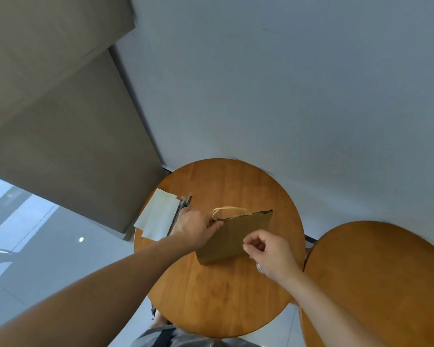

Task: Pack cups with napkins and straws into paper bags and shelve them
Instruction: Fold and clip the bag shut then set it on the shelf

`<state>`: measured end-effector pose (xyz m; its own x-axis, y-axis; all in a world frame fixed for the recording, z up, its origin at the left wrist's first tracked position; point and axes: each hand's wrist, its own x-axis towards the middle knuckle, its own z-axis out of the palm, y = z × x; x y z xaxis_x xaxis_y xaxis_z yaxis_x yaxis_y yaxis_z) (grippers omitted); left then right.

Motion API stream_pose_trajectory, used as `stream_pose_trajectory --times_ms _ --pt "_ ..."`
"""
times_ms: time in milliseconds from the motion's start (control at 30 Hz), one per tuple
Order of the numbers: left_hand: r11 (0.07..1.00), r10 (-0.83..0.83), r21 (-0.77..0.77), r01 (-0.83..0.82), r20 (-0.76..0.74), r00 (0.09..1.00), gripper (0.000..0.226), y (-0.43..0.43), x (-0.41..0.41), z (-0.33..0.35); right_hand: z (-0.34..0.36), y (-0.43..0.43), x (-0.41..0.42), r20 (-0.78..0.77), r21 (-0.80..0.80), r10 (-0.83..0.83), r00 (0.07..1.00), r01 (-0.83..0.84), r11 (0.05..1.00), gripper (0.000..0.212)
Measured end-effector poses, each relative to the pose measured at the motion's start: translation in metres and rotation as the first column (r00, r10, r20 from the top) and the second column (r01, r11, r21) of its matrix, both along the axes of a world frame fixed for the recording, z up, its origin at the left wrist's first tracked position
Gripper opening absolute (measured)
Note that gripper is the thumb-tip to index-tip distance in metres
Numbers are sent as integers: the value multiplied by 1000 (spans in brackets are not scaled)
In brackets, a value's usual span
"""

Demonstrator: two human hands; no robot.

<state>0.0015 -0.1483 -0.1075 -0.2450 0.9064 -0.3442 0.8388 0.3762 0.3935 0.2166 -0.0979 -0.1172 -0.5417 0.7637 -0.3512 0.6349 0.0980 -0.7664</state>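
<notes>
A flat brown paper bag (pixel 236 234) with pale cord handles lies folded on the round wooden table (pixel 218 296). My left hand (pixel 196 227) pinches the bag's upper left corner near a handle. My right hand (pixel 271 256) hovers over the bag's lower right edge with fingers curled; whether it pinches the paper is unclear. White napkins (pixel 158 216) lie on the table's left side, with a few dark straws (pixel 182 209) beside them, partly hidden by my left hand. A clear object, perhaps a cup (pixel 259 267), peeks from under my right wrist.
A second round wooden table (pixel 386 271) stands close on the right. A grey wall (pixel 286 96) rises behind the tables, and a taupe panel (pixel 60 121) fills the left. Pale glossy floor (pixel 48 246) lies at lower left.
</notes>
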Motion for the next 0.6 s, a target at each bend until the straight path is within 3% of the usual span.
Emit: stream_pose_trajectory --times_ms 200,433,600 --pt "996 17 91 -13 -45 999 21 3 1 -4 46 18 -44 -127 304 125 984 -82 949 4" --pt "982 39 188 -36 -12 999 18 0 4 -16 32 45 -60 13 334 193 981 -186 924 17" --pt "982 38 183 -42 25 999 22 2 2 -14 28 50 -64 30 225 195 980 -197 954 15"
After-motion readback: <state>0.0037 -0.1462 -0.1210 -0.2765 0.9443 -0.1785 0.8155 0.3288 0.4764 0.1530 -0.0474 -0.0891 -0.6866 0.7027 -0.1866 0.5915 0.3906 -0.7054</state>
